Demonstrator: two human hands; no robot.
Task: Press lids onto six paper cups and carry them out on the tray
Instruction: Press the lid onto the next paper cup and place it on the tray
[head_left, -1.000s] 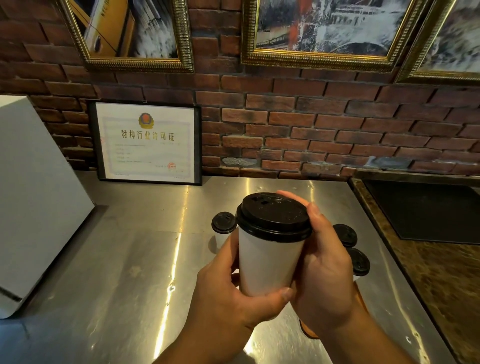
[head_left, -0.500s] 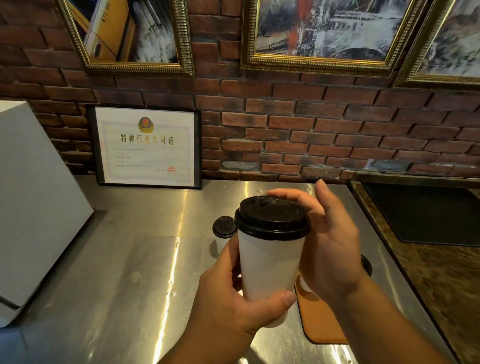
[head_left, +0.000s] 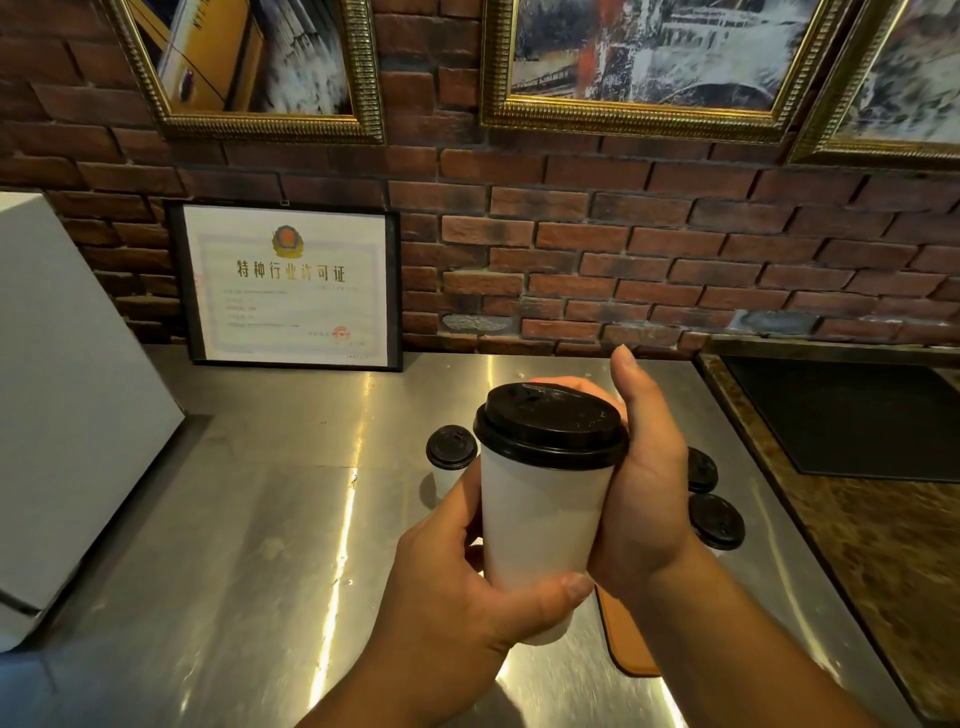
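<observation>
Both my hands on one white paper cup (head_left: 540, 525), its black lid (head_left: 553, 421) seated on top.

My left hand (head_left: 452, 587) wraps the cup's lower half, thumb across the near side. My right hand (head_left: 644, 499) lies against its right side, fingers curled over the lid's far rim, thumb pointing up. The cup is held above the steel counter (head_left: 234, 519). Just beyond my left hand stands a second lidded cup (head_left: 451, 447). Past my right hand a third lidded cup (head_left: 701, 469) and a fourth lidded cup (head_left: 717, 521) sit close together. Under my right wrist shows a corner of the orange tray (head_left: 626, 639).
</observation>
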